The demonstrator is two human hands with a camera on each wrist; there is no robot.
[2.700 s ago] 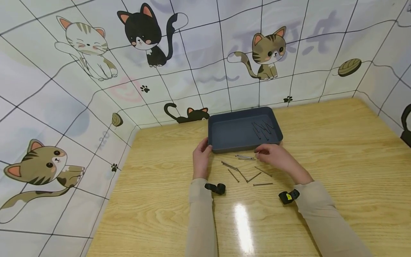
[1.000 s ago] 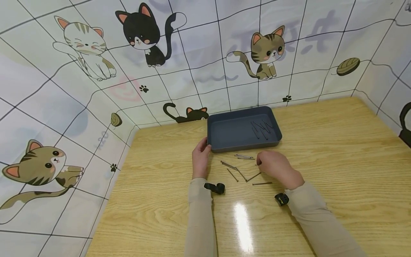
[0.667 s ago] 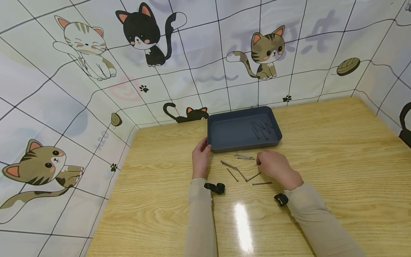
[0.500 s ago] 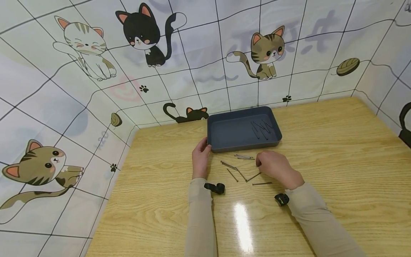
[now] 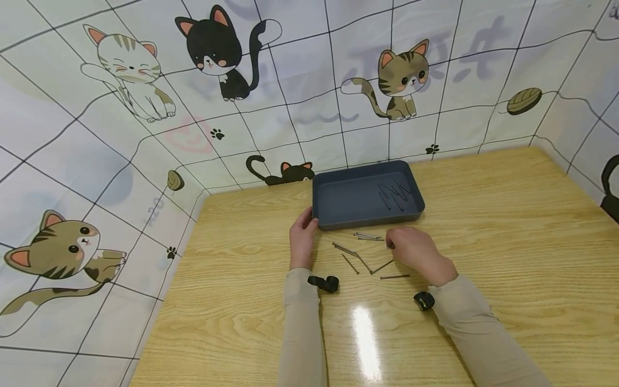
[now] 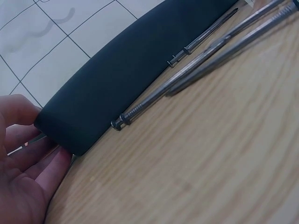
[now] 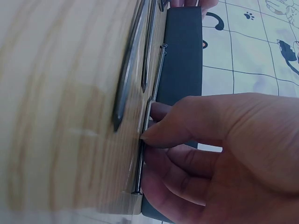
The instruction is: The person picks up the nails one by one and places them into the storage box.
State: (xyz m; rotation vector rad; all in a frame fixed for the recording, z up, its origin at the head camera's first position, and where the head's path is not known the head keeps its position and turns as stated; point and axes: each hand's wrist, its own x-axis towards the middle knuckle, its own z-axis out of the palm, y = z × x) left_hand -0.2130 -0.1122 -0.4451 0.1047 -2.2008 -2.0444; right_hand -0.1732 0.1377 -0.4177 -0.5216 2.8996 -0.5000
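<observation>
A dark blue-grey rectangular tray [image 5: 340, 207] lies on the table, with several thin nails [image 5: 397, 198] at the right of its floor. My left hand [image 5: 302, 239] holds the tray's near left corner; in the left wrist view its fingers curl at the end of the tray wall [image 6: 105, 81]. Just in front of the near right part of the tray, my right hand [image 5: 415, 250] is low over the table. The right wrist view shows its thumb and fingers pinching a nail [image 7: 138, 172], head end downward in that picture. From the head view the curled fingers hide most of this nail.
Several loose nails [image 5: 350, 264] are scattered on the wooden table [image 5: 232, 301] between my forearms. A small group of nails [image 5: 368, 236] lies along the tray's front wall. Behind the tray rises a wall covering [image 5: 319, 134] printed with cats.
Since the oldest frame my right hand has moved slightly toward me and turned knuckles-up over a nail that lay in view there. The left hand and tray stay put.
</observation>
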